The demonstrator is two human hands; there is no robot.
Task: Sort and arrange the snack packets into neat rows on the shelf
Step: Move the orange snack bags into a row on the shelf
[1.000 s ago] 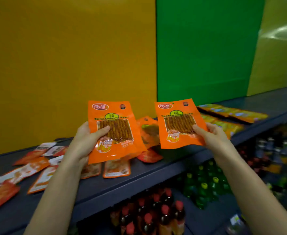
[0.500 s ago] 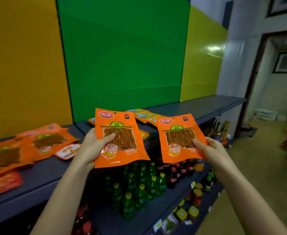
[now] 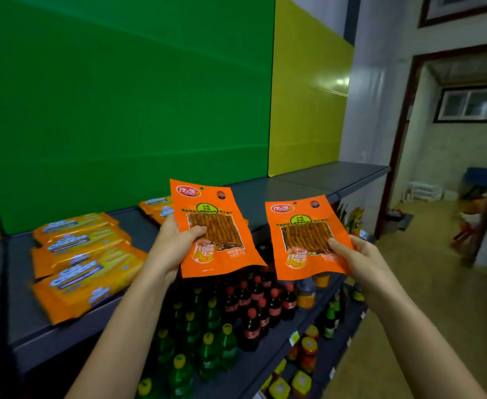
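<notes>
Since the earlier frame the view has swung rightward, bringing a row of yellow packs [image 3: 84, 254] into sight at the left of the grey shelf [image 3: 308, 182]. The left hand [image 3: 170, 249] pinches the first orange packet [image 3: 213, 226], thumb across its front. The right hand [image 3: 357, 257] likewise pinches the second orange packet [image 3: 302, 234]. Both packets are upright and apart, seemingly just in front of the shelf edge. Bottles [image 3: 207, 326] stand below.
</notes>
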